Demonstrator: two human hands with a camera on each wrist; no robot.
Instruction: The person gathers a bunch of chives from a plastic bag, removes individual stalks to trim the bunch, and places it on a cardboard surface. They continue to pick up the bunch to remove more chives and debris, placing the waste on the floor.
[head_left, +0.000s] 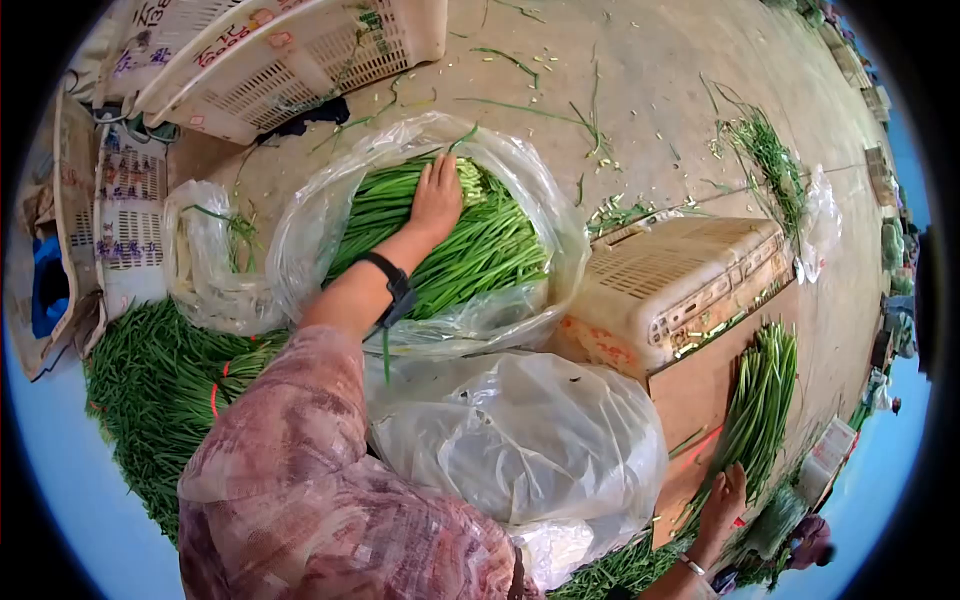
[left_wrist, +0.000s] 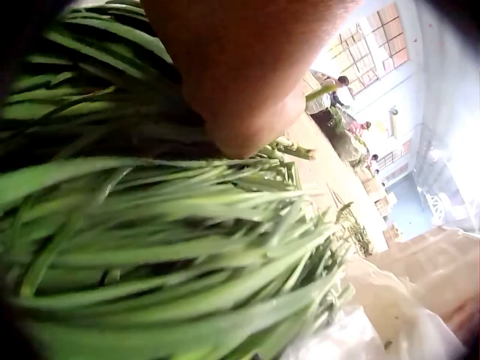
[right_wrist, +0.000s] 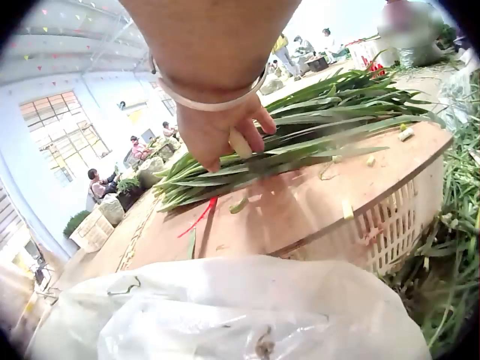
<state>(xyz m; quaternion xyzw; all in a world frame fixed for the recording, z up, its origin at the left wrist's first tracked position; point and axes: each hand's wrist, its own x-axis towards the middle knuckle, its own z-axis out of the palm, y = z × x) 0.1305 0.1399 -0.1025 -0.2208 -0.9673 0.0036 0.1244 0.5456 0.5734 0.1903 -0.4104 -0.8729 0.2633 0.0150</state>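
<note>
My left hand (head_left: 437,200) rests on a big heap of long green chives (head_left: 450,265) inside a clear plastic bag (head_left: 290,235) with its mouth spread wide. In the left wrist view the hand (left_wrist: 247,120) lies over the chives (left_wrist: 172,255), its fingertips hidden. At lower right my right hand (head_left: 725,500) touches the leafy end of a loose bunch of chives (head_left: 762,400) on a cardboard sheet (head_left: 665,400). The right wrist view shows that hand (right_wrist: 217,135) with fingers loosely bent over the leaves (right_wrist: 300,127). A red tie (right_wrist: 202,214) lies by the bunch.
A filled plastic bag (head_left: 520,430) bulges right in front of me. A tipped crate (head_left: 680,270) stands at right, larger crates (head_left: 290,70) at upper left. Tied chives (head_left: 180,390) pile at left. Scraps (head_left: 765,155) litter the floor; other people (right_wrist: 97,184) sit farther off.
</note>
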